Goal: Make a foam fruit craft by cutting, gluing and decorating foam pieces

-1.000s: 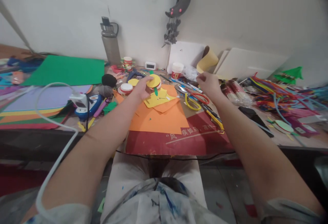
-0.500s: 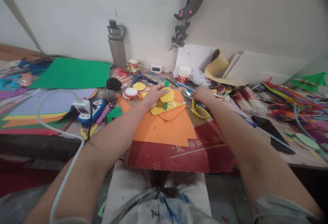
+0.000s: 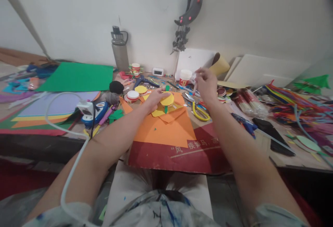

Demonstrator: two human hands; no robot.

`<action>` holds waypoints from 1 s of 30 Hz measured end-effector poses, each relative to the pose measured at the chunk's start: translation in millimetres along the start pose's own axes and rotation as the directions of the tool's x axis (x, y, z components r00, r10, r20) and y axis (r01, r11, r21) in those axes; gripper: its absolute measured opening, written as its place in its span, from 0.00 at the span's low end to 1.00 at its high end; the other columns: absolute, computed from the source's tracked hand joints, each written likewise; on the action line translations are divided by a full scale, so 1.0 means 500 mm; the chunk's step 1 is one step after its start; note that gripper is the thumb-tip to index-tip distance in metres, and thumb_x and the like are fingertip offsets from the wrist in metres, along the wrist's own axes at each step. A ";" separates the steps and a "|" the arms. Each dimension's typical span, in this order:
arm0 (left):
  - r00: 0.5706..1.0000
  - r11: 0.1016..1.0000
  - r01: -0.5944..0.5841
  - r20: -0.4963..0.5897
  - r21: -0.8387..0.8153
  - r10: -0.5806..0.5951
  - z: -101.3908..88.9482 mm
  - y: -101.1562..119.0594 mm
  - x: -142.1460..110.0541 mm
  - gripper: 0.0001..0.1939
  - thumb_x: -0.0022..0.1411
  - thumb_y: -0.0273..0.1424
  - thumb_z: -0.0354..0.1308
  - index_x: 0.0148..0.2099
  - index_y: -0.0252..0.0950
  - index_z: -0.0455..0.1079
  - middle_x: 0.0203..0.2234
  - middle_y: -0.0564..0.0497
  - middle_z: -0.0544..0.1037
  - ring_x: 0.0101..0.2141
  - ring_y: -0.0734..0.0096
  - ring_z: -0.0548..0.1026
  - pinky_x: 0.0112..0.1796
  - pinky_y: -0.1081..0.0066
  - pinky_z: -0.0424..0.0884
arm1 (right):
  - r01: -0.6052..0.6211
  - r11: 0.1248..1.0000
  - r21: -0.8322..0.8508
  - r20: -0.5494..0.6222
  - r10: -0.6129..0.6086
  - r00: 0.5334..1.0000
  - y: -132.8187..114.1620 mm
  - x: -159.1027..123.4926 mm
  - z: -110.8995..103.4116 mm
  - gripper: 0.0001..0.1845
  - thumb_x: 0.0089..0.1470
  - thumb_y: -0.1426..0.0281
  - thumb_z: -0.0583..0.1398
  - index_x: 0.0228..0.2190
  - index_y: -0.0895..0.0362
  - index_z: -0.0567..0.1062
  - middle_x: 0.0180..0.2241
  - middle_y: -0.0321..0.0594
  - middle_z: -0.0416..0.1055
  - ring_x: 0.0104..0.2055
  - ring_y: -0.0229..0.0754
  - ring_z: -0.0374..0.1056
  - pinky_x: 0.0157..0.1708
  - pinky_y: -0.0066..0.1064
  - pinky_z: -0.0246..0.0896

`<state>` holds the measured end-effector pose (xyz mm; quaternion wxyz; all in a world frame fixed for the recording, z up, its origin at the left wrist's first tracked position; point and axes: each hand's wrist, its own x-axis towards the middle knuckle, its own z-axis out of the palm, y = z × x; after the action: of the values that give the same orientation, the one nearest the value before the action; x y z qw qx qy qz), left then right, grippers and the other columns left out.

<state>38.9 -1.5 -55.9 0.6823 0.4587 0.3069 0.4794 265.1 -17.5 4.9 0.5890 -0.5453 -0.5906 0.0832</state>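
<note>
My left hand grips a small craft piece, a yellow paper disc with a green stem hanging under it, just above orange paper sheets. My right hand is raised over the table's far side, fingers pinched on a thin stick-like tool that points down. Yellow-handled scissors lie below that hand. A white pot with a red label stands just left of it.
A red cardboard sheet lies under the orange paper. A glue gun with a white cable and stacked coloured sheets sit on the left. Pipe cleaners and a dark phone lie right. A grey bottle stands by the wall.
My right hand went down to the clutter near the scissors, then rose with a thin tool pinched in it. My left hand kept the yellow disc and lowered it slightly.
</note>
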 end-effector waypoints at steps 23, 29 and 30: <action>0.991 0.962 -0.134 0.038 0.237 0.129 0.032 -0.006 -0.032 0.24 0.45 0.34 0.75 0.44 0.31 0.76 0.36 0.51 0.82 0.33 0.72 0.76 0.39 0.71 0.70 | 0.033 0.904 0.426 0.106 -0.086 0.991 -0.045 -0.177 0.073 0.20 0.66 0.48 0.59 0.39 0.52 0.71 0.26 0.32 0.69 0.26 0.37 0.67 0.30 0.32 0.67; 0.992 0.987 -0.126 0.008 0.099 0.126 0.052 -0.016 -0.041 0.28 0.43 0.36 0.78 0.45 0.32 0.75 0.38 0.48 0.84 0.36 0.69 0.78 0.41 0.71 0.71 | 0.148 0.918 0.369 -0.014 -0.154 0.988 -0.022 -0.190 0.091 0.16 0.65 0.52 0.62 0.43 0.51 0.70 0.40 0.39 0.75 0.41 0.43 0.75 0.44 0.39 0.73; 0.992 0.989 -0.123 0.006 0.078 0.123 0.054 -0.017 -0.041 0.28 0.43 0.36 0.78 0.45 0.32 0.75 0.37 0.49 0.84 0.36 0.69 0.79 0.41 0.71 0.71 | 0.163 0.921 0.355 -0.014 -0.169 0.986 -0.022 -0.190 0.090 0.16 0.65 0.53 0.62 0.43 0.51 0.71 0.40 0.39 0.75 0.41 0.42 0.75 0.44 0.39 0.73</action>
<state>58.1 -30.7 -53.5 0.6333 0.5033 0.2961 0.5079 196.5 -68.0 -57.8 0.6776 -0.3774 -0.6148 0.1427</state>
